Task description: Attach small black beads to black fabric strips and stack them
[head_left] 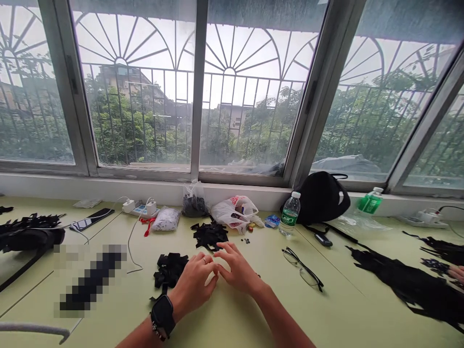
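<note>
My left hand, with a watch on its wrist and a ring on one finger, is closed with its fingers bent inward. Whatever it may hold is hidden. Against it rests my right hand, its thumb close to the left fingers and its other fingers stretched apart from the thumb. A pile of short black fabric strips lies beside my left hand. Just beyond the fingertips is another pile of black strips. Several small dark round pieces lie on the pale green table.
Eyeglasses, a water bottle and a black bag are on the right. Along the window sit plastic bags and a power strip. Long black strips lie far right, near another person's hand.
</note>
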Motion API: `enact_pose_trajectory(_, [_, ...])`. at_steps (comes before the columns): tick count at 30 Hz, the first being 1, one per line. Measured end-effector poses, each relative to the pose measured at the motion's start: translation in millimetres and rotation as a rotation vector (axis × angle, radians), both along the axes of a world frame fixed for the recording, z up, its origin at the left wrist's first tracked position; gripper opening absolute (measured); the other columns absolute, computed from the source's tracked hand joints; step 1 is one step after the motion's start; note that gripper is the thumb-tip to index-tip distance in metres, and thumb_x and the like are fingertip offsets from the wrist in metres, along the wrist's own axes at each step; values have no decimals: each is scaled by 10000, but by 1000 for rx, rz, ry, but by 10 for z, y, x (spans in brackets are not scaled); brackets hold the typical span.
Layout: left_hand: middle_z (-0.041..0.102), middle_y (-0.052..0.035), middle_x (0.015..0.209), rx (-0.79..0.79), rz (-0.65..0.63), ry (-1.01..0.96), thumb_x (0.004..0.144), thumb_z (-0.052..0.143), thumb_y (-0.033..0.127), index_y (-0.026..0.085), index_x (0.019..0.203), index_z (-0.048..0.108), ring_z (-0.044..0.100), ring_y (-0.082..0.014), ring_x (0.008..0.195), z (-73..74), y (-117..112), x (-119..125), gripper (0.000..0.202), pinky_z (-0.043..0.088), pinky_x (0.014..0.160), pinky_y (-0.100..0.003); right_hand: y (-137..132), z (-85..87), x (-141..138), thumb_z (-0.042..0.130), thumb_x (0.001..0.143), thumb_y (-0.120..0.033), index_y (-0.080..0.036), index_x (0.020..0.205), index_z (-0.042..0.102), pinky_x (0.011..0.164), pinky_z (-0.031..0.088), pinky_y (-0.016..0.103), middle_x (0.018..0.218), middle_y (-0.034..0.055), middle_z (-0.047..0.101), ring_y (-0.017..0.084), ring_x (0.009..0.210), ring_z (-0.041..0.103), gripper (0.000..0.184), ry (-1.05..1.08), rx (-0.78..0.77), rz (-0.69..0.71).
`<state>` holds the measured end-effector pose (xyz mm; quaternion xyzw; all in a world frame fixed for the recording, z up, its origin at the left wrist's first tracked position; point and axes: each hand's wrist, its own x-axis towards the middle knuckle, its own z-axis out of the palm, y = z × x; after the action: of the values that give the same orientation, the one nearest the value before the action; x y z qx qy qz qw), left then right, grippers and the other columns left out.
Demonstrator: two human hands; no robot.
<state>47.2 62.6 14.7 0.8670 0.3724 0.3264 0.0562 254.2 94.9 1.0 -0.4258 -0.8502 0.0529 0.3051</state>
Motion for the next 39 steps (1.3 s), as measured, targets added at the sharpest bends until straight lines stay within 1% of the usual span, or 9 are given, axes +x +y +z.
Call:
enact_pose_trajectory(3, [699, -52, 943, 13, 3, -10, 894, 600, 152, 255, 858, 667, 612, -250, 929, 14, -16, 12, 128, 502, 817, -396, 9, -76, -108, 645, 887, -205, -249, 1186, 705, 1162, 338, 541, 1370, 107, 616, 343, 1370, 435, 307, -87, 5, -6])
enact_pose_trajectory(6, [702, -58, 948, 15, 40, -26, 908, 591, 167, 251, 891, 671, 626, -262, 945, 7, -13, 9, 117, 515, 827, -410, 20, -38, -122, 617, 918, -209, -233, 1231, 688, 1134, 381, 517, 1253, 108, 674, 319, 1286, 512, 321, -44, 20, 22])
enact_pose_trajectory(10, [648, -86, 1319, 39, 81, -177, 940, 581, 192, 255, 1390, 518, 589, -282, 1209, -39, 23, 0, 459, 452, 1068, -490, -11, 115, -123, 634, 936, -256, -230, 1163, 719, 1027, 490, 452, 1163, 96, 705, 272, 1140, 609, 244, 233, 5, 48])
enact_pose_trajectory(13, [562, -103, 1471, 5, 114, -307, 993, 548, 255, 252, 1536, 355, 513, -276, 1352, -83, 78, -19, 576, 396, 1146, -507, -37, 196, -142, 696, 912, -329, -222, 1016, 762, 923, 551, 398, 1046, 75, 738, 243, 1006, 671, 164, 456, -89, 55])
enact_pose_trajectory(16, [649, -101, 1363, -82, 104, -378, 999, 558, 312, 249, 1467, 485, 561, -279, 1291, -108, 123, -35, 478, 456, 1083, -477, -39, 227, -151, 713, 896, -377, -210, 968, 773, 843, 579, 366, 1001, 68, 749, 233, 947, 698, 192, 579, -188, 56])
enact_pose_trajectory(19, [749, -74, 1089, -178, 90, -412, 1003, 551, 354, 252, 1192, 703, 658, -262, 1059, -96, 131, -30, 264, 511, 932, -412, -25, 234, -143, 721, 880, -405, -199, 969, 773, 806, 588, 345, 1018, 70, 748, 226, 931, 705, 230, 659, -245, 54])
enact_pose_trajectory(22, [755, -48, 868, -253, 91, -439, 998, 551, 383, 246, 951, 758, 663, -236, 865, -63, 124, -14, 253, 489, 769, -346, -6, 231, -129, 724, 869, -411, -194, 945, 776, 763, 577, 322, 966, 61, 753, 207, 862, 701, 235, 691, -272, 32])
enact_pose_trajectory(28, [789, -55, 953, -334, 95, -504, 955, 606, 403, 245, 1090, 776, 679, -239, 898, -34, 145, -15, 268, 469, 740, -322, 40, 197, -93, 748, 819, -399, -173, 872, 767, 710, 529, 296, 828, 45, 744, 189, 759, 668, 233, 776, -308, -18])
enact_pose_trajectory(39, [798, -26, 883, -376, 101, -505, 949, 611, 418, 227, 1018, 789, 674, -198, 788, -8, 151, -10, 270, 437, 647, -273, 1, 257, -101, 697, 849, -346, -184, 876, 706, 643, 465, 272, 804, 29, 679, 165, 699, 591, 164, 789, -220, -65])
